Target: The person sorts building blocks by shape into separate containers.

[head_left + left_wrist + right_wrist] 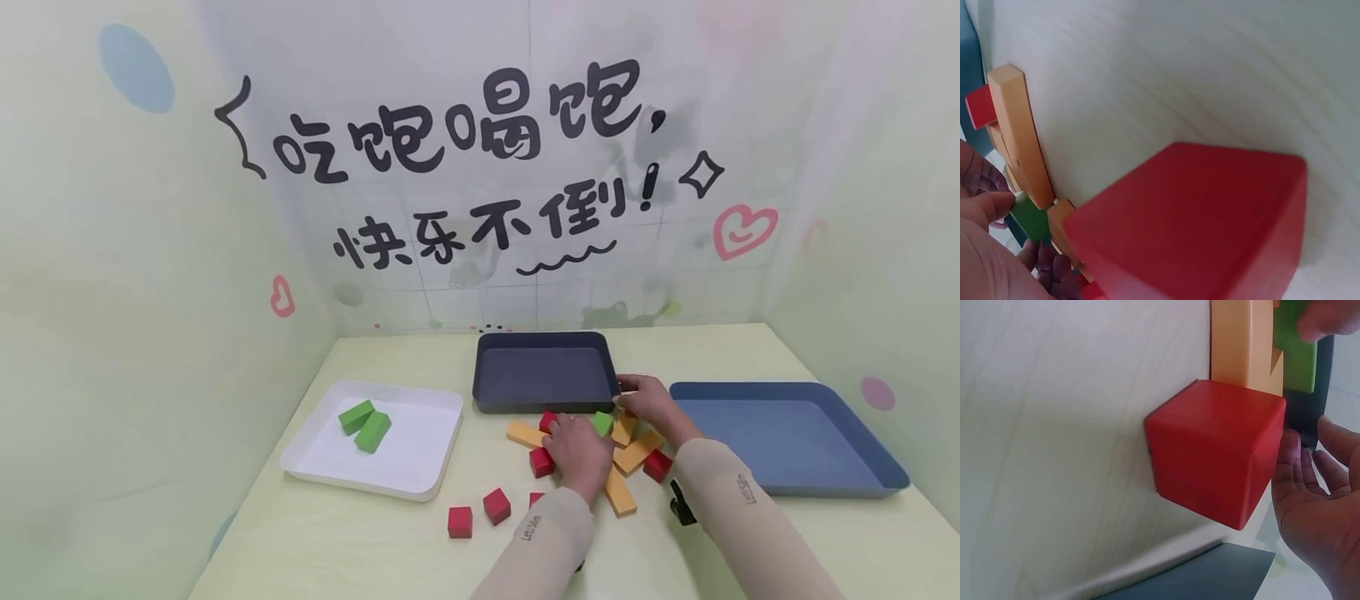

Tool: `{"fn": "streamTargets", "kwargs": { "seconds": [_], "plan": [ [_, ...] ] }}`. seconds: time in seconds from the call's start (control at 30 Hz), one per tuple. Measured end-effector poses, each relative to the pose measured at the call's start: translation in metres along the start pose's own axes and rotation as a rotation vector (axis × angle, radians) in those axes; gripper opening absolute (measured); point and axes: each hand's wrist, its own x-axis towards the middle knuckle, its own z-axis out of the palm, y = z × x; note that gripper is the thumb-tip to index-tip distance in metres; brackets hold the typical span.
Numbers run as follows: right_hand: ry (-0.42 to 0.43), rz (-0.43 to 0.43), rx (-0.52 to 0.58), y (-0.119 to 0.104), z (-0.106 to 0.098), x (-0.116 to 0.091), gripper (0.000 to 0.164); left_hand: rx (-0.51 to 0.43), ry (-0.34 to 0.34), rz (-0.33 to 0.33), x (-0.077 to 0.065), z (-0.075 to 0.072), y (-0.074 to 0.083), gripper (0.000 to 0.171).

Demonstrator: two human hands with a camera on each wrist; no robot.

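Note:
My left hand (581, 450) reaches into a pile of blocks in the middle of the table. In the left wrist view, its thumb and fingers lie on two sides of a green block (1030, 217), pinching it. Orange blocks (639, 452) and red cubes (542, 462) lie around that hand, which partly covers them. Behind the pile, the right hand (648, 402) hovers beside the dark tray's near right corner. Its fingers are loosely bent with nothing between them in the right wrist view, where a red cube (1210, 450) sits nearby.
On the left, a white tray (330, 450) holds two green blocks (372, 432). The dark tray (543, 379) stands behind the pile, and a blue tray (780, 442) is on the right. Loose red cubes (461, 522) lie at the front. A printed curtain (480, 300) hangs behind.

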Motion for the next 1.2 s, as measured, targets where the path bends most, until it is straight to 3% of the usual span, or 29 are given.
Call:
{"fn": "streamTargets", "kwargs": {
  "seconds": [0.27, 0.53, 0.77, 0.93, 1.2],
  "plan": [
    [0.012, -0.010, -0.046, 0.001, -0.002, 0.002, 0.052, -0.202, 0.042, -0.032, 0.006, -0.016, 0.000, 0.034],
    [0.017, 0.015, -0.064, 0.000, -0.003, 0.002, 0.052, -0.300, 0.065, -0.016, 0.021, -0.043, -0.017, 0.037],
    [0.010, 0.037, -0.046, 0.001, -0.003, 0.000, 0.054, -0.328, 0.139, -0.026, 0.039, -0.075, -0.037, 0.036],
    [0.006, 0.034, -0.038, 0.002, 0.001, 0.000, 0.053, -0.358, 0.165, -0.061, 0.056, -0.104, -0.064, 0.038],
    [0.016, 0.041, -0.034, 0.003, 0.003, 0.001, 0.053, -0.356, 0.224, -0.180, 0.078, -0.138, -0.133, 0.043]
  ]
}}
